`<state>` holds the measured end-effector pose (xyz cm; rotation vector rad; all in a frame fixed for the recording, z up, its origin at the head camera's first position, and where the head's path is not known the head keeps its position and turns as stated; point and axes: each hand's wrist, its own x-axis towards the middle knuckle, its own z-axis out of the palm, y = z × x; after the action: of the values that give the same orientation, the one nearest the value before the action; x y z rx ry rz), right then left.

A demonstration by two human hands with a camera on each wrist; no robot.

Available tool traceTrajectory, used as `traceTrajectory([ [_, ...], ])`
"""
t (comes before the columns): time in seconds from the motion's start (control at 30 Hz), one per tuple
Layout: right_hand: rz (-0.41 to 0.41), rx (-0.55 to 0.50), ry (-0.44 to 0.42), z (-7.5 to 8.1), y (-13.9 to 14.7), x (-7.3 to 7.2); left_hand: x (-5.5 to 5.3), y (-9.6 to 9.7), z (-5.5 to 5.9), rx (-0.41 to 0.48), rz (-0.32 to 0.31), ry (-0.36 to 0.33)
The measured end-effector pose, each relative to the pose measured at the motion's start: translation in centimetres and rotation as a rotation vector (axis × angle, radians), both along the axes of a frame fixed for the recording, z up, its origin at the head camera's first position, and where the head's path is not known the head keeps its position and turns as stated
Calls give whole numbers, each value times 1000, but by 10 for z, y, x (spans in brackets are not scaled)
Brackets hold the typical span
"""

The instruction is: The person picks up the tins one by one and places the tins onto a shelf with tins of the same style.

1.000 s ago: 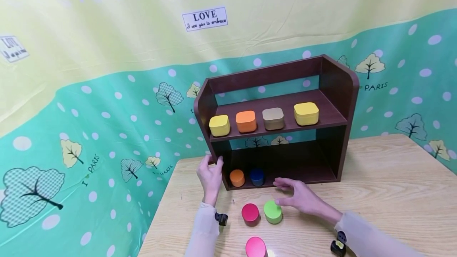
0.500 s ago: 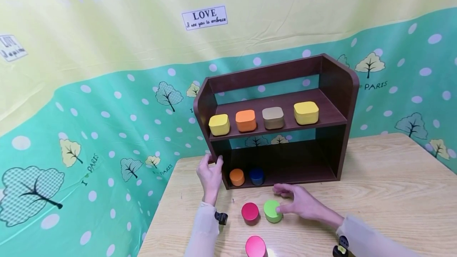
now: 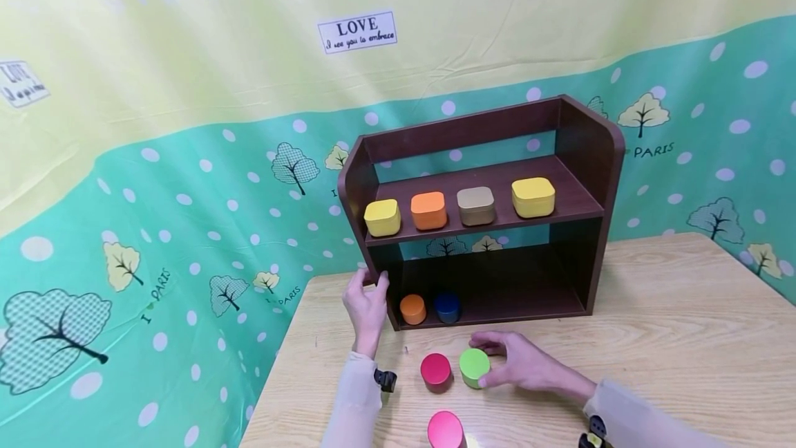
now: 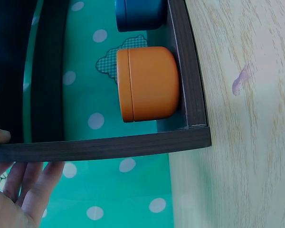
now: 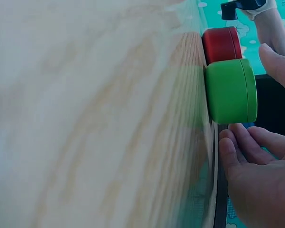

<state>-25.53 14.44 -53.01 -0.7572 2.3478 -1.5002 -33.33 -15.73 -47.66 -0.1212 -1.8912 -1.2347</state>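
Observation:
In the head view my left hand (image 3: 367, 306) grips the left side panel of a dark brown two-tier shelf (image 3: 485, 223). The left wrist view has the thumb inside that panel and the fingers outside. My right hand (image 3: 528, 363) is at a round green lidded box (image 3: 475, 365) on the table, thumb on the near side and fingers behind it. In the right wrist view the fingertips (image 5: 235, 135) lie right beside the green box, with the thumb spread apart from them. A round red box (image 3: 437, 370) stands to its left, and a pink one (image 3: 446, 430) nearer me.
An orange round box (image 3: 413, 310) and a dark blue one (image 3: 448, 308) stand on the lower shelf at left. Square-cornered boxes line the upper tier: yellow (image 3: 382, 218), orange (image 3: 429, 211), grey-brown (image 3: 475, 206) and another yellow (image 3: 533, 198). A patterned curtain (image 3: 205, 227) hangs behind.
My right hand has come down and toward me, its fingers moving behind the green box and its thumb lower along the near side. The left hand stays on the shelf panel.

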Motion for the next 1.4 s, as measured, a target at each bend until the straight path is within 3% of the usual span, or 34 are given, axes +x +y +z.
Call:
traceTrajectory([
  [0.73, 11, 65, 40, -4, -7, 4, 0, 1, 0, 10, 2, -23],
  [1.4, -27, 60, -1, -3, -9, 3, -1, 1, -1, 4, 17, -12],
])
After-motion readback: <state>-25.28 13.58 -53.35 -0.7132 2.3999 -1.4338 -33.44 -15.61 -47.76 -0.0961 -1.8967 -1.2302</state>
